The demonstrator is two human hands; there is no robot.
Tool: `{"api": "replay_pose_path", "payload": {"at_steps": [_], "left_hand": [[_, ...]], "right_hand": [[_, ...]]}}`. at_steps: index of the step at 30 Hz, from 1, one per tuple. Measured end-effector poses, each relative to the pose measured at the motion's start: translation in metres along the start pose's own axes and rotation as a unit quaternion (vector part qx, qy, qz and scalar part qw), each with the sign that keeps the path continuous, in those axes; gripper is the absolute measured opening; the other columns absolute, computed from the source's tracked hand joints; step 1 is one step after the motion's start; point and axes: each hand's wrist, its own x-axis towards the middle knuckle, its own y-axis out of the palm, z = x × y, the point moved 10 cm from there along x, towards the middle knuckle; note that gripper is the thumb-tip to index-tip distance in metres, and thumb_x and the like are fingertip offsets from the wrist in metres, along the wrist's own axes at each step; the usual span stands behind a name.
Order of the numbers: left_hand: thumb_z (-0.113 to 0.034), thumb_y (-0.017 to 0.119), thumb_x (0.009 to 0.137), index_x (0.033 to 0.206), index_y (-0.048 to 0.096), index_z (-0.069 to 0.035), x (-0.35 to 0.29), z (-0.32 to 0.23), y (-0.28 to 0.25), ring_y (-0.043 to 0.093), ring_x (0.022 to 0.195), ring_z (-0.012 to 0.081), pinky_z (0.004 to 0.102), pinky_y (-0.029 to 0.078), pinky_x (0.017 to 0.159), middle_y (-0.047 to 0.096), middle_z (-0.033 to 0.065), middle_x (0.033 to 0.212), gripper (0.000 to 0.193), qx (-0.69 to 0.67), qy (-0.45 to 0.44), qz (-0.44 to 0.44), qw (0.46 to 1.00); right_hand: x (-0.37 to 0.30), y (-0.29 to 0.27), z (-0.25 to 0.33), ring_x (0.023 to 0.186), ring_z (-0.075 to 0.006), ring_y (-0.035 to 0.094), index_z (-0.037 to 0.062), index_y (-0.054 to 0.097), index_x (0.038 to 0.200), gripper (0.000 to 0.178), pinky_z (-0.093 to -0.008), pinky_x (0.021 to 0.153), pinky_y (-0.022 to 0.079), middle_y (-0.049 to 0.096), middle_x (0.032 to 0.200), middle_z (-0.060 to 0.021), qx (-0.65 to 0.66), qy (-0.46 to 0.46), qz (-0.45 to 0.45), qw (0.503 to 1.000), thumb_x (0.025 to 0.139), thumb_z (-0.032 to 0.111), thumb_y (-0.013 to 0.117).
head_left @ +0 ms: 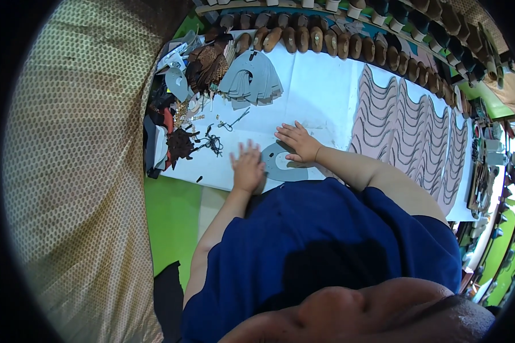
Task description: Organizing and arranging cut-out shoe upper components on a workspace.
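A flat grey curved piece (273, 162), like a shoe-upper pattern with a cut-out, lies on the white tabletop close to my body. My right hand (301, 144) rests with fingers stretched out along the piece's far right edge, holding nothing. On the other side, my left hand (248, 168) is slightly blurred, its fingers apart and nothing in them. It is beside the piece's left edge; whether it touches the piece, I cannot tell. Further back stands a fanned pile of similar grey pieces (250, 80).
Pinkish sheets with dark wavy lines (397, 123) cover the right of the white table (320, 86). Shoe lasts (331, 43) line the back edge. Brown scraps (203, 66) and tangled dark cord (213, 143) clutter the left. A patterned curtain (86, 171) hangs at far left.
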Motion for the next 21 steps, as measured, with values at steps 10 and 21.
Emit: {"api": "replay_pose_path", "payload": {"at_steps": [10, 21], "left_hand": [[-0.049, 0.054, 0.092, 0.156, 0.028, -0.011, -0.014, -0.03, 0.043, 0.021, 0.152, 0.0286, 0.068, 0.009, 0.115, 0.022, 0.0093, 0.165, 0.079, 0.045, 0.159, 0.105, 0.981], [-0.04, 0.06, 0.09, 0.155, 0.034, -0.018, -0.028, 0.206, -0.059, 0.008, 0.152, 0.042, 0.0713, 0.007, 0.113, 0.013, 0.0143, 0.166, 0.073, 0.096, -0.208, -0.107, 0.967]], "right_hand": [[0.004, -0.001, 0.004, 0.145, -0.0326, 0.032, 0.0106, 0.041, 0.148, 0.079, -0.0606, 0.118, 0.018, 0.04, 0.153, -0.0137, -0.034, 0.026, 0.02, 0.999, 0.088, 0.059, 0.056], [0.006, 0.003, -0.005, 0.145, -0.0315, 0.031, 0.0092, 0.045, 0.144, 0.077, -0.0565, 0.12, 0.017, 0.042, 0.151, -0.0135, -0.098, 0.096, 0.041, 0.99, 0.085, 0.057, 0.06]]}}
